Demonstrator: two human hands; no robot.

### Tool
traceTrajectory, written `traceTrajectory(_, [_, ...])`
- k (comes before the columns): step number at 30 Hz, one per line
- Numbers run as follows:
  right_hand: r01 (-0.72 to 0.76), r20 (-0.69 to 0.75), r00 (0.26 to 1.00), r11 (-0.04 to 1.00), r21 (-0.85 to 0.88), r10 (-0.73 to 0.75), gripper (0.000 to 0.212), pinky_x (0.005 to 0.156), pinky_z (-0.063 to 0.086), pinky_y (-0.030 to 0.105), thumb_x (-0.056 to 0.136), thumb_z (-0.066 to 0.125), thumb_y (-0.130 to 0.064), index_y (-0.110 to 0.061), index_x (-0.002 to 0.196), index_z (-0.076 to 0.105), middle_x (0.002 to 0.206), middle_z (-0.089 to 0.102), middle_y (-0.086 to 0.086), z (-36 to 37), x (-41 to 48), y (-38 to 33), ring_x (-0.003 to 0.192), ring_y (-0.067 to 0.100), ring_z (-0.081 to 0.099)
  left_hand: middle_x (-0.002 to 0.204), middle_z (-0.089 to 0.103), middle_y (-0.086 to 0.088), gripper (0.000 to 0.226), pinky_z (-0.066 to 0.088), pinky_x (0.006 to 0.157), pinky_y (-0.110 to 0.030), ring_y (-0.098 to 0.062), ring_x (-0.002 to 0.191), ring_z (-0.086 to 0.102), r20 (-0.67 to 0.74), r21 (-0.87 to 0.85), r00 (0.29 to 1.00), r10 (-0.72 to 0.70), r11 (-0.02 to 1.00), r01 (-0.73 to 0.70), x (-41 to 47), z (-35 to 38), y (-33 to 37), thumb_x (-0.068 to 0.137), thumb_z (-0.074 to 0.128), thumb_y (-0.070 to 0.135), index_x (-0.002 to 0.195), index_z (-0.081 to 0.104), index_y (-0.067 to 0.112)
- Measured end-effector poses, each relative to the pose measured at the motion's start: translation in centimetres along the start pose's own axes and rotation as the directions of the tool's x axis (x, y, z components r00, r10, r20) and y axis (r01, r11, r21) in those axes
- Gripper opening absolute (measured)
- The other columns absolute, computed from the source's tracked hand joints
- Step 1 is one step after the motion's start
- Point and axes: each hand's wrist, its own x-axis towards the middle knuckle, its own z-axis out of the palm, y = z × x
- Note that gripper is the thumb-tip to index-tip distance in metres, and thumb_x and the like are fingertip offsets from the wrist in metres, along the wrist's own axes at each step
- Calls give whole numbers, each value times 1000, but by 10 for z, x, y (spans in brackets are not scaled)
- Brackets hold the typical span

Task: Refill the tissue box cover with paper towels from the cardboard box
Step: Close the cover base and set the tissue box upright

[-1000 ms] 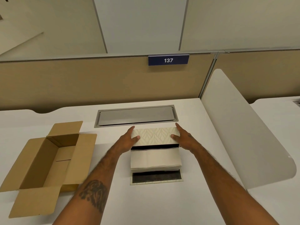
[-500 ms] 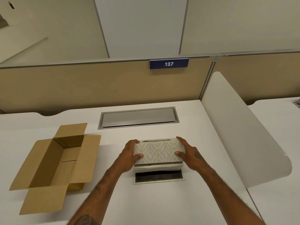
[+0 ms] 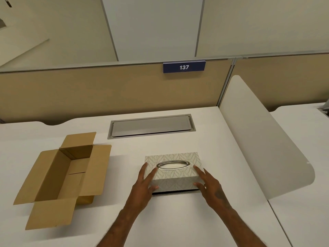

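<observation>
The patterned tissue box cover (image 3: 175, 173) sits upright on its base plate (image 3: 175, 192) in the middle of the white desk, its oval metal-rimmed slot facing up. White paper shows through the slot; the paper towel stack is otherwise hidden inside. My left hand (image 3: 145, 182) grips the cover's left end with fingers on top and the thumb on the front face. My right hand (image 3: 207, 184) holds the right end the same way. The open cardboard box (image 3: 62, 177) lies to the left with its flaps spread and nothing visible inside.
A grey cable hatch (image 3: 151, 126) is set into the desk behind the cover. A white curved divider panel (image 3: 263, 139) stands along the desk's right side. A tan partition with a "137" sign (image 3: 184, 67) closes off the back.
Both hands lowered the cover from tilted above the paper towel stack down over it toward the base plate. The stack, visible before, is now hidden.
</observation>
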Motion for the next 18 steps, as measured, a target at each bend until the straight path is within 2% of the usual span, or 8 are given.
traceTrajectory(3, [-28, 3, 1000, 999, -39, 28, 54, 114, 35, 31, 98, 57, -18, -30, 148, 40, 156, 39, 1, 8, -9, 2, 141, 18, 41, 161, 1, 9, 81, 23, 85, 11, 3, 129, 27, -19, 12, 999, 27, 1000, -27, -9, 10, -3, 89, 66, 7, 145, 20, 41])
traceTrajectory(6, [-13, -38, 999, 995, -102, 9, 57, 111, 36, 28, 95, 60, -13, -23, 148, 40, 155, 40, 5, 14, -15, 2, 139, 23, 45, 161, 2, 7, 83, 29, 80, 9, 5, 117, 39, -31, 31, 999, 28, 999, -27, -16, 17, -2, 87, 67, 3, 146, 23, 41])
traceTrajectory(9, [-10, -51, 999, 992, -127, 4, 58, 109, 41, 34, 94, 62, -12, -22, 147, 41, 153, 42, 7, 18, -21, 7, 136, 25, 49, 161, 5, 5, 84, 30, 73, 12, 7, 108, 43, -37, 19, 999, 26, 999, -26, -23, 22, -1, 85, 67, -4, 147, 29, 37])
traceTrajectory(12, [-4, -61, 998, 991, -131, -4, 57, 108, 42, 31, 95, 59, -13, -25, 147, 39, 153, 42, 6, 23, -26, 13, 134, 24, 51, 162, 4, 4, 79, 30, 85, 9, 2, 122, 39, -58, 45, 998, 39, 998, -36, -27, 26, -4, 86, 66, -3, 147, 31, 33])
traceTrajectory(14, [-5, -67, 998, 991, -135, -4, 57, 106, 43, 29, 96, 59, -14, -26, 147, 38, 153, 43, 5, 25, -27, 15, 132, 23, 53, 162, 3, 4, 77, 32, 94, -1, -5, 134, 32, -75, 77, 996, 49, 996, -43, -27, 28, -5, 87, 65, -1, 148, 30, 31])
traceTrajectory(18, [-14, -50, 999, 990, -141, 7, 58, 106, 45, 33, 96, 58, -14, -27, 148, 35, 154, 41, 6, 26, -25, 17, 133, 24, 52, 162, 3, 1, 77, 32, 97, -6, -17, 142, 30, -83, 98, 995, 60, 994, -51, -26, 30, -7, 87, 65, -3, 148, 30, 30])
